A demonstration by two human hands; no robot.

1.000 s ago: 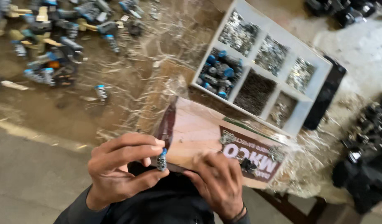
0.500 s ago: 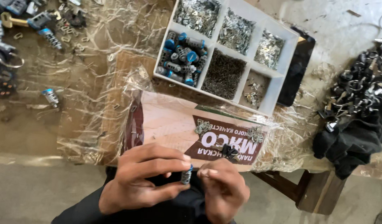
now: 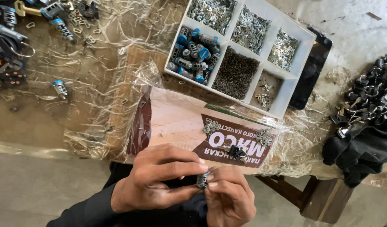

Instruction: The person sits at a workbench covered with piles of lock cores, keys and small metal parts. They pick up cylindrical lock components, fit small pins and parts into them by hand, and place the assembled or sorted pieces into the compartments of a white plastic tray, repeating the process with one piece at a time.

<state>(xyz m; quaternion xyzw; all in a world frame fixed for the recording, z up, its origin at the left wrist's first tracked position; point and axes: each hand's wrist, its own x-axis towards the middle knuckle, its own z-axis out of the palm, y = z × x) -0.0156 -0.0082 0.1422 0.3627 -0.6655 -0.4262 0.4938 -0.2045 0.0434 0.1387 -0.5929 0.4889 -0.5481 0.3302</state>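
Below the white tray (image 3: 300, 63), left hand (image 3: 157, 183) and right hand (image 3: 229, 199) pinch a small cylinder (image 3: 202, 180)

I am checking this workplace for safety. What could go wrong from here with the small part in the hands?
1. The small lock cylinder is pinched between the left hand and right hand beyond the table edge; if it slips, it likely falls to the floor.
2. The loose metal pieces lie on crinkled plastic sheet near that edge and could slide off.
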